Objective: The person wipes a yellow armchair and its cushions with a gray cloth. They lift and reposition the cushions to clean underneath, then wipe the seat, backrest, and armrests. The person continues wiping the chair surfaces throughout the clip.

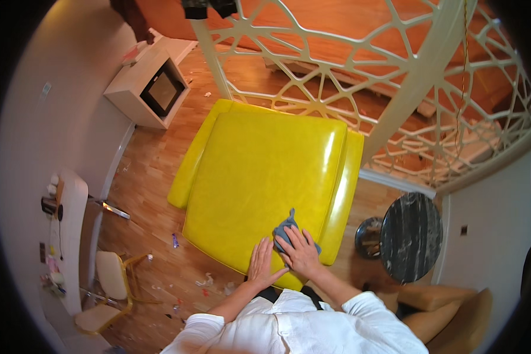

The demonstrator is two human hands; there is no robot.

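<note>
A wide yellow leather-like armchair or sofa seat (pixel 265 172) lies before me, its glossy cushion between two low arms. My right hand (pixel 303 254) presses a crumpled blue-grey cloth (pixel 280 230) onto the cushion near its front right corner. One tip of the cloth sticks out past my fingers. Beside it, my left hand (pixel 261 263) rests flat at the front edge of the cushion, fingers stretched out and holding nothing. Its thumb points toward my right hand.
A white lattice partition (pixel 318 84) stands behind the seat. To the right are a round black marble-patterned table (pixel 411 236) and a brown chair (pixel 462 318). A cream chair (pixel 110 274), a wall desk (pixel 73 221) and a white cabinet (pixel 132 84) line the left. Litter (pixel 205 281) dots the wooden floor.
</note>
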